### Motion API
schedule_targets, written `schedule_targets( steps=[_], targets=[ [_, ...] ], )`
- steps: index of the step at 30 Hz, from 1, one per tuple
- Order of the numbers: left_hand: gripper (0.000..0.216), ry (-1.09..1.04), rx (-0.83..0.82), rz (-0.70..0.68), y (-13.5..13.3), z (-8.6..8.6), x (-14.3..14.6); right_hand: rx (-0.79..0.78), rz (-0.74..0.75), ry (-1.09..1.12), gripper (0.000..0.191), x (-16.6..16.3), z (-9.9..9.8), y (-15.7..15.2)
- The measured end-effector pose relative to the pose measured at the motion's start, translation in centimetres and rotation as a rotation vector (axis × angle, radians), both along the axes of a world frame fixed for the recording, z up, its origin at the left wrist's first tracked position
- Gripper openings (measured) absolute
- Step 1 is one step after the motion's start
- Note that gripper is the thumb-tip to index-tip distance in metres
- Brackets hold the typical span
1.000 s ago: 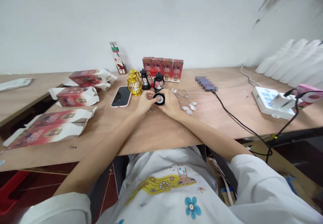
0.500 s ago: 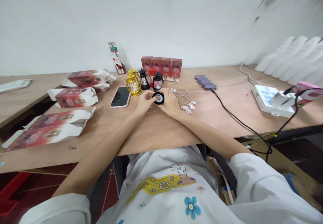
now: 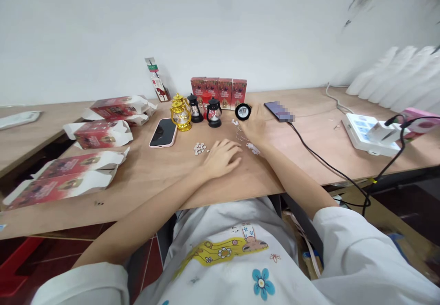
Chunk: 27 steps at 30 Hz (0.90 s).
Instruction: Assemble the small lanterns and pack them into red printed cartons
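A black round piece (image 3: pixel 243 111), its white inner face with a small dark-and-silver compartment towards me, is near the red boxes; it looks like the underside of a small lantern. Against its right side is my right hand (image 3: pixel 255 122), smeared by motion, so its grip is unclear. My left hand (image 3: pixel 222 159) lies on the table, fingers spread and holding nothing. Just left of it is a small pile of silver button cells (image 3: pixel 199 148). White tags with thin wires (image 3: pixel 253 148) lie between my hands, partly under my right forearm.
Small lanterns stand behind: gold (image 3: pixel 180 116), black (image 3: pixel 214 112) and red (image 3: pixel 206 99). Red boxes (image 3: pixel 225 93) line the wall; opened cartons (image 3: pixel 101 133) lie left. A phone (image 3: pixel 162 133), another phone (image 3: pixel 278 111) on a cable, and a white power strip (image 3: pixel 369 133) are around.
The black round piece has gone from between both hands to the back right with my right hand. My left hand has let go and dropped nearer to me, uncovering the button cells.
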<state>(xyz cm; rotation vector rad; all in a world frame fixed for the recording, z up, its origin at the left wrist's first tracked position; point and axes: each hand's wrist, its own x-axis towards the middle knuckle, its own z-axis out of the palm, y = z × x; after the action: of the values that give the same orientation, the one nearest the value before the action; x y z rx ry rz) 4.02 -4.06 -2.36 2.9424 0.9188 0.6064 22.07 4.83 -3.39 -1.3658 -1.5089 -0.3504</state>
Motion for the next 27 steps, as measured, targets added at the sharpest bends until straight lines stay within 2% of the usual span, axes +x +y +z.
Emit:
schedule_targets(
  steps=[7, 12, 19, 23, 27],
  targets=[
    [0.026, 0.016, -0.077, -0.068, 0.7, -0.6, 2.2, 0.064, 0.022, -0.038, 0.039, -0.2, -0.9, 0.7],
    [0.025, 0.029, -0.067, -0.070, 0.6, -0.4, 2.3, 0.098, 0.071, -0.036, 0.038, -0.3, -1.1, 0.7],
    [0.023, 0.046, -0.023, -0.032, 0.4, -0.3, 2.3, 0.048, 0.096, -0.016, 0.039, -0.2, -0.8, 0.5],
    [0.036, 0.039, -0.056, -0.065, 0.6, -0.4, 2.3, 0.043, 0.081, 0.003, 0.042, -0.2, -0.6, 0.3],
    [0.028, 0.049, -0.091, -0.073, 0.6, -0.4, 2.3, 0.025, 0.077, 0.025, 0.039, -0.3, -0.5, 0.1]
  ],
)
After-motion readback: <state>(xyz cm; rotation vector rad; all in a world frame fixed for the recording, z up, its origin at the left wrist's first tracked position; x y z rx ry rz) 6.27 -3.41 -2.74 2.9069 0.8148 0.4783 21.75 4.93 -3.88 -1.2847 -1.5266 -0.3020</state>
